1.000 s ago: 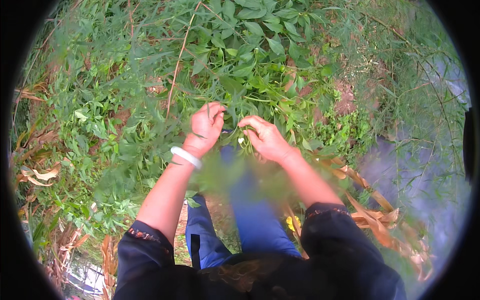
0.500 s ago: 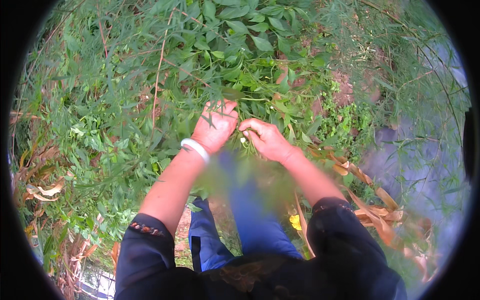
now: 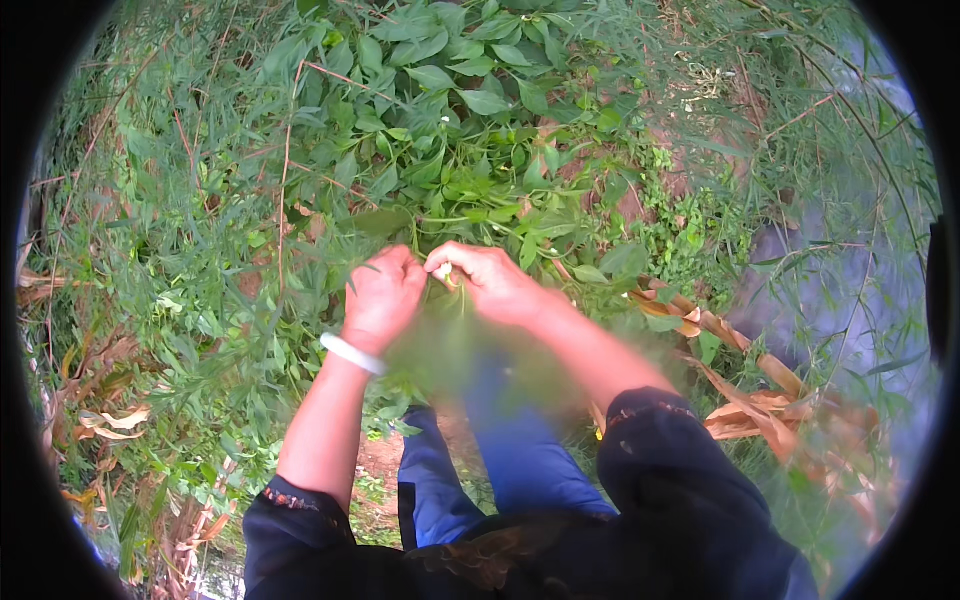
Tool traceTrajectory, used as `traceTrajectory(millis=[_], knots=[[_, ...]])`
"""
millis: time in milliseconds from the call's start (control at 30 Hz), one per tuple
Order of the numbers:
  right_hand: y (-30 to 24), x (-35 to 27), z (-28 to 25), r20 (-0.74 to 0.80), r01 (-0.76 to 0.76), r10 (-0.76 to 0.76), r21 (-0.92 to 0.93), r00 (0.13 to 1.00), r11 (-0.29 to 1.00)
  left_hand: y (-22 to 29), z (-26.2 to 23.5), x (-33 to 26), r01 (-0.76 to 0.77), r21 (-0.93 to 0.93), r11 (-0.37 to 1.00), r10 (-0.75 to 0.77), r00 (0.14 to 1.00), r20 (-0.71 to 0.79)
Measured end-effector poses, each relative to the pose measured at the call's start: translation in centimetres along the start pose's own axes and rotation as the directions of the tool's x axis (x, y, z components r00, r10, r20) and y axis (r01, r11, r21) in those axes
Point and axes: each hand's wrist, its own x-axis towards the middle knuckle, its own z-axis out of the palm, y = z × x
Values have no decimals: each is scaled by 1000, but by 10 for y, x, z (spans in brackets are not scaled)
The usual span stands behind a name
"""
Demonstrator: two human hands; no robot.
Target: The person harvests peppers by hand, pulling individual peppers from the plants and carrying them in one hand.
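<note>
My left hand, with a white bangle on the wrist, is closed with its knuckles up, low over the greenery. What its fingers hold is hidden. Just beside it, my right hand is closed in a pinch on thin green stems, from which a small white flower pokes out by the thumb. The two hands nearly touch at the fingertips. Below them hangs a blurred green bunch in front of my blue trousers. Low leafy plants with broad green leaves grow just beyond the hands.
Feathery narrow-leaved growth surrounds me, with thin reddish twigs standing up at the left. Dry brown leaves lie at the right, and more dry leaves at the left. Bare reddish soil shows between plants.
My left hand has drawn back toward my body, away from the leafy plants. The right hand stays close beside it, still pinching the stems. The whole view has shifted slightly.
</note>
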Motion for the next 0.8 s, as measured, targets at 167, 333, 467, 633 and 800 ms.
traceTrajectory(millis=[167, 333, 467, 633, 800], knots=[[1, 4, 11, -27, 144, -146, -58, 989, 988, -50, 14, -18, 385, -331, 862, -348, 923, 165], [2, 5, 8, -24, 248, -265, -279, 964, 928, -32, -33, -40, 371, -686, 626, -321, 924, 207], [1, 0, -4, -5, 265, -297, -436, 955, 860, -35, -45, -48, 309, -948, 80, -9, 951, 309], [-4, -3, -34, -28, 112, -151, -540, 988, 834, -28, -41, -67, 253, -944, -213, 66, 968, 244], [-52, -2, -31, -311, 132, -334, -526, 889, 840, -23, -46, -96, 157, -882, -444, -78, 974, 213]])
